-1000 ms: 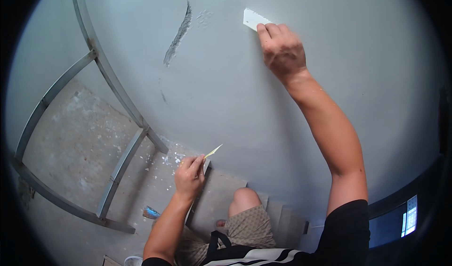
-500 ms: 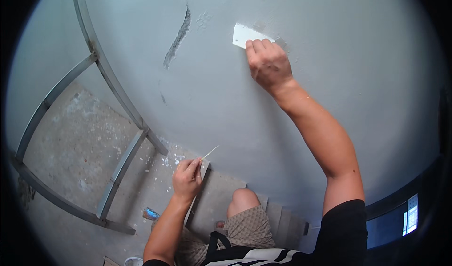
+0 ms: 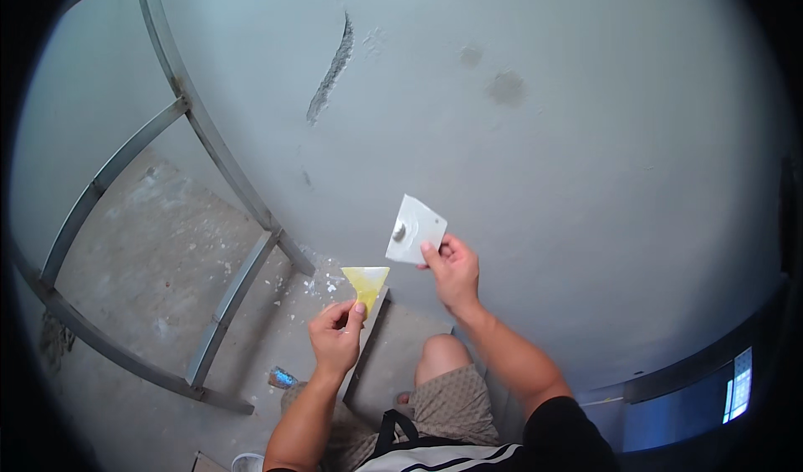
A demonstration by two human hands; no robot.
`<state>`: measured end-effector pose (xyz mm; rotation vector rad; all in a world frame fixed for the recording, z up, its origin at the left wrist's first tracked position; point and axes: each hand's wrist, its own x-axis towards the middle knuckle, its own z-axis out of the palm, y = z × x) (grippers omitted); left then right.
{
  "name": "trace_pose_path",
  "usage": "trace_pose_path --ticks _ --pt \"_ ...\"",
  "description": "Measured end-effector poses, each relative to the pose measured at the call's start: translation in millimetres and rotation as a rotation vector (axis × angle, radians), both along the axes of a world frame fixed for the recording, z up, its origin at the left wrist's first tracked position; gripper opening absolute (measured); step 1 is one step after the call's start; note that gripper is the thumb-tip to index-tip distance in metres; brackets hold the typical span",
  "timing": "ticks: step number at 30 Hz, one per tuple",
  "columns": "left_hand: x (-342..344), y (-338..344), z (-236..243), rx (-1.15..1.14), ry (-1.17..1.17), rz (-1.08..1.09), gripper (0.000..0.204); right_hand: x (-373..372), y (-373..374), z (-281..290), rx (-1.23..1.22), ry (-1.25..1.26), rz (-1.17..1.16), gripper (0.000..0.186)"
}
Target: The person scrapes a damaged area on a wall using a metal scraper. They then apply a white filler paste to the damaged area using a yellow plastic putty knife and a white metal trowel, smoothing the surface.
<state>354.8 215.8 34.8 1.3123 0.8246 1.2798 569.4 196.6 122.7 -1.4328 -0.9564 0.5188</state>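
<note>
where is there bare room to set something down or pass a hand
Floor seen through the metal frame, between its crossbars, looks free for either. The wall right of the right forearm is free too. It's crowded between the left hand and right hand, where the yellow scraper and white scraper nearly meet in view.

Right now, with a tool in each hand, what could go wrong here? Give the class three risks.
1. The grey lump sits near the white scraper's edge, so it might drop.
2. The right hand pinches that scraper near one corner; it could twist.
3. White flakes lie on the floor, so a foot might slip.
</note>
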Motion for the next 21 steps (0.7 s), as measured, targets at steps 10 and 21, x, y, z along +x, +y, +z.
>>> trace_pose_path --ticks 10,21 --pt "-28 -4 29 -0.271 -0.05 -0.106 0.024 -54 -5 -29 0.083 0.515 0.099 0.032" --pt "-31 10 25 -0.397 -0.066 -0.122 0.026 -55 -2 -46 0.048 0.301 0.189 0.023"
